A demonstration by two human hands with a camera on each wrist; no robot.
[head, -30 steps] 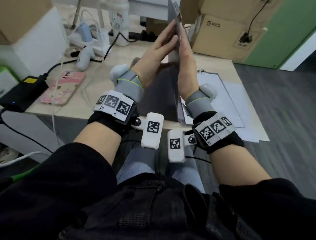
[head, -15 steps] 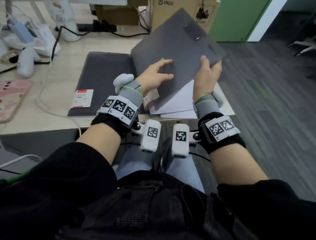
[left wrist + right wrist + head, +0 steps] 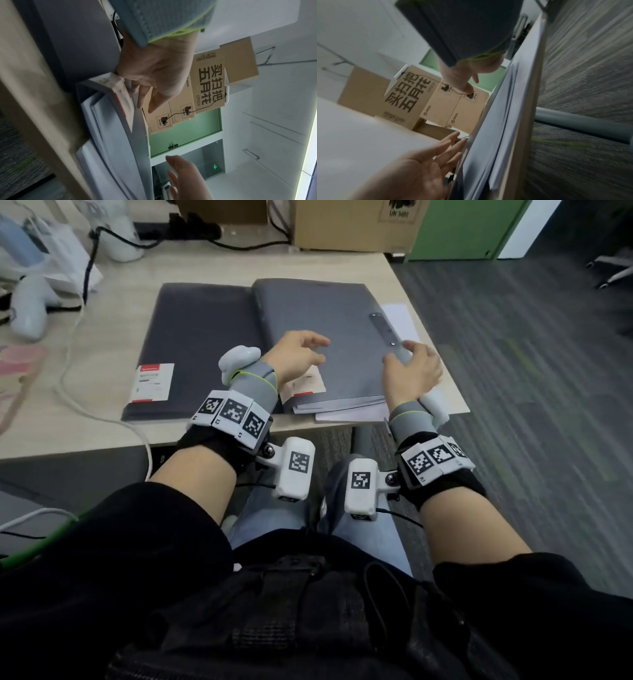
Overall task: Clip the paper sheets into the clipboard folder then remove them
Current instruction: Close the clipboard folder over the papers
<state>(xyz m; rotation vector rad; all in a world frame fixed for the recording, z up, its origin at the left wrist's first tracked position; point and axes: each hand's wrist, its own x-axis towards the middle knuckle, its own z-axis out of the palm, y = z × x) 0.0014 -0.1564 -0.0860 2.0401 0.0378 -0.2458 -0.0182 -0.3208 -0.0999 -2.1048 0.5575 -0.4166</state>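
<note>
A grey clipboard folder (image 3: pixel 325 337) lies shut and flat on the table (image 3: pixel 113 422), its metal strip (image 3: pixel 385 328) facing up. White paper sheets (image 3: pixel 346 409) stick out from under its near and right edges, seen too in the wrist views (image 3: pixel 96 121) (image 3: pixel 496 121). My left hand (image 3: pixel 301 352) rests near the folder's left front corner by its red and white label (image 3: pixel 308 385), fingers relaxed. My right hand (image 3: pixel 411 364) sits at the folder's right edge beside the strip, fingers loose and holding nothing. A second grey folder (image 3: pixel 205 347) lies to the left.
Cardboard boxes (image 3: pixel 352 224) stand at the back of the table. A white controller (image 3: pixel 30 306), a pink phone (image 3: pixel 17 371) and a white cable (image 3: pixel 78 392) lie on the left. The table's right edge and grey carpet (image 3: pixel 531 405) are just past my right hand.
The folder was held upright between both palms, then tipped down, and now lies flat over the sheets. Both hands have let go of it and relaxed.
</note>
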